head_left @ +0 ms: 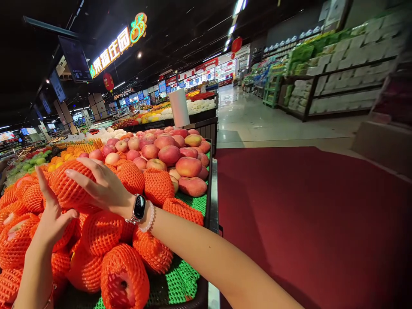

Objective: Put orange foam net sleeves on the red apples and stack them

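Net-wrapped fruit (69,185), a round piece sleeved in orange foam mesh, sat on top of the heap at the near left part of the display bin and lay between the person's two hands. The left hand (51,219) came up from below at the bin's near left corner, fingers spread and pressed against the fruit's near, lower side. The right hand (103,186) reached across from the right, palm down, fingers splayed over the fruit's top and right flank. Both hands were cupped against it with open fingers rather than clenched, so it was held between them; neither was clearly nearer. The fruit looked roughly round, with no long axis that could be told. A watch (139,207) and a bead bracelet (150,217) ringed the right wrist.

Around the hands, more netted fruit (124,279) was piled toward the near edge of the bin, resting on green mesh lining (180,281). Past the middle of the bin, bare red-and-yellow apples (169,154) filled the far half up to its far edge. The bin's right rim (213,193) bordered a red floor mat (305,223). Beyond the far edge stood a white roll (179,107), further produce bins, and shelves (337,81) across the aisle.
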Tool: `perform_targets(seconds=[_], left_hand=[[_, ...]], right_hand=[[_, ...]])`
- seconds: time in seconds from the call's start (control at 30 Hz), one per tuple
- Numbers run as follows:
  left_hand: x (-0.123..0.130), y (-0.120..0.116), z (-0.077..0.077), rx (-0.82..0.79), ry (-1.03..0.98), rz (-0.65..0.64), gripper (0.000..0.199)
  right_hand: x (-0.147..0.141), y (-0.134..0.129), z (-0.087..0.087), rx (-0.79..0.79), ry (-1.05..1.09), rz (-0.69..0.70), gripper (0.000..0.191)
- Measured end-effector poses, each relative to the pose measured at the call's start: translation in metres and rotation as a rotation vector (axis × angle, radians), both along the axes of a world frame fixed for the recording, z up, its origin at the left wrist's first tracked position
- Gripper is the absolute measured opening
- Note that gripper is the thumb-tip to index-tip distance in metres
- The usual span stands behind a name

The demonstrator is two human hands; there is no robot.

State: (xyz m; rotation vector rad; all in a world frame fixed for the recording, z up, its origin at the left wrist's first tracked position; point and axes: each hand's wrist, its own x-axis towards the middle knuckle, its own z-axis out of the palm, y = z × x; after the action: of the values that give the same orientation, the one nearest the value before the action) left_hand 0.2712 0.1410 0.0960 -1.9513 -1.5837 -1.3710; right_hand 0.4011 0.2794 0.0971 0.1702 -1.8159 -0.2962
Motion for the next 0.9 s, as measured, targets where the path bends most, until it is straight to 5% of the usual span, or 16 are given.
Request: perform_targets(seconds=[0.1, 0.3, 0.5, 0.9], left_hand=[[-0.003, 0.001, 0.0, -0.07, -0.083, -0.076, 0.103], [0.004, 0.002, 0.004, -0.168, -0.057, 0.108, 0.08], [0.009, 0.004, 0.006, -0.164, -0.074, 0.136, 0.065], [0.009, 0.005, 0.008, -0.132, 0.024, 0.195, 0.037]], right_hand=[[0.006, 0.004, 0.006, -0.124, 0.006, -0.053, 0.052], [0.009, 0.027, 0.015, -0.286, 0.051, -0.257, 0.075], [-0.009, 0.037, 0.001, -0.405, -0.266, -0.509, 0.072], [-0.018, 0.06, 0.004, -0.574, -0.65, -0.522, 0.082]])
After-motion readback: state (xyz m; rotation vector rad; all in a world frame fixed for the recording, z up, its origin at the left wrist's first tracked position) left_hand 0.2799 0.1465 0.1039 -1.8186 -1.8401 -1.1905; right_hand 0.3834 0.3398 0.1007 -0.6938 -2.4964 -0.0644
